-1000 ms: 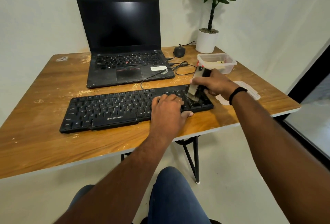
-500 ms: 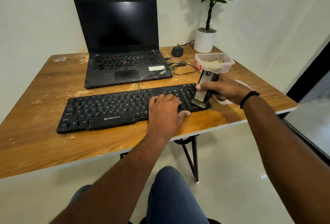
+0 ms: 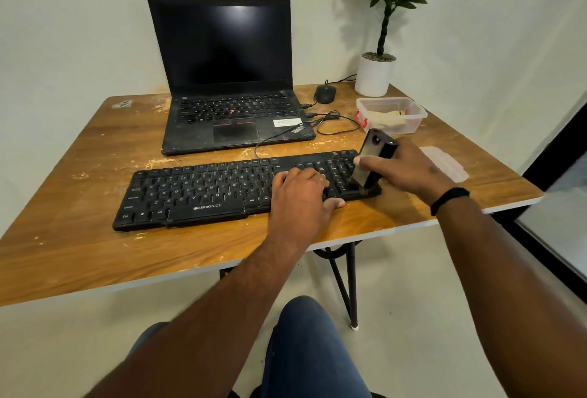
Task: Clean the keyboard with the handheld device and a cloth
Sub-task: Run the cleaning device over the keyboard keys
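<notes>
A black keyboard (image 3: 203,194) lies across the wooden table (image 3: 79,248). My left hand (image 3: 301,197) rests on its right half, fingers spread over the keys and thumb at the front edge. My right hand (image 3: 406,169) grips a dark handheld device (image 3: 370,159), tilted, with its lower tip on the keys at the keyboard's right end. A pale yellowish cloth (image 3: 386,118) lies inside a clear plastic box (image 3: 416,119) behind my right hand.
An open black laptop (image 3: 228,92) stands behind the keyboard, with cables (image 3: 333,126) running between them. A black mouse (image 3: 325,93) and a potted plant (image 3: 376,73) sit at the back right. The clear box lid (image 3: 448,165) lies near the table's right edge.
My right hand has kept the device at the keyboard's right end, shifting it slightly toward the near right corner. My left hand stays on the keys.
</notes>
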